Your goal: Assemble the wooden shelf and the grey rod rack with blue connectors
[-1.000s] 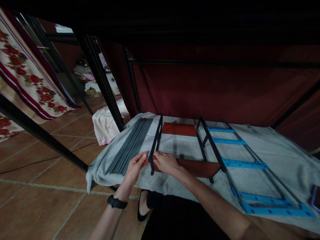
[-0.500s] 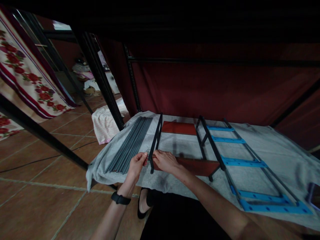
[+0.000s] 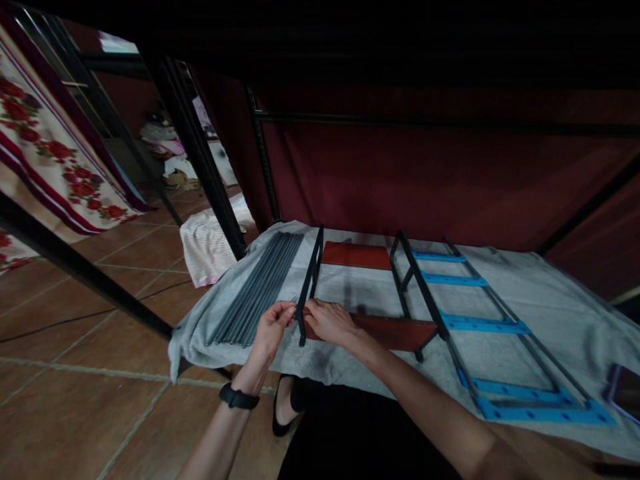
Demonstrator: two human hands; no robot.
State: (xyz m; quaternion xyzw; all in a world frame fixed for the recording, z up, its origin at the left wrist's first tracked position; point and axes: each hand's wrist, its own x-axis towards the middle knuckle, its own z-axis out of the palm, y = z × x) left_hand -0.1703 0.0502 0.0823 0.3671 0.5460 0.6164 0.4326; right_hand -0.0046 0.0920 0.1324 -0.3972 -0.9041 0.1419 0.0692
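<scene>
A small shelf stands on a grey cloth point(image 3: 560, 300): two black metal side frames point(image 3: 311, 277) joined by reddish-brown boards point(image 3: 395, 331). My left hand point(image 3: 273, 328) pinches something small against the near end of the left black frame; what it is, I cannot tell. My right hand point(image 3: 330, 321) grips the near reddish-brown board where it meets that frame. A bundle of grey metal rods point(image 3: 260, 290) lies just left of my left hand.
A ladder-like frame with blue crossbars point(image 3: 480, 325) lies on the cloth to the right. A dark phone-like object point(image 3: 625, 390) sits at the far right edge. Black bed posts point(image 3: 195, 160) and a tiled floor point(image 3: 75, 393) are to the left, a maroon curtain behind.
The view has shifted slightly. My hands stay at the near end of the left black frame, with the left fingers closing a little nearer to it.
</scene>
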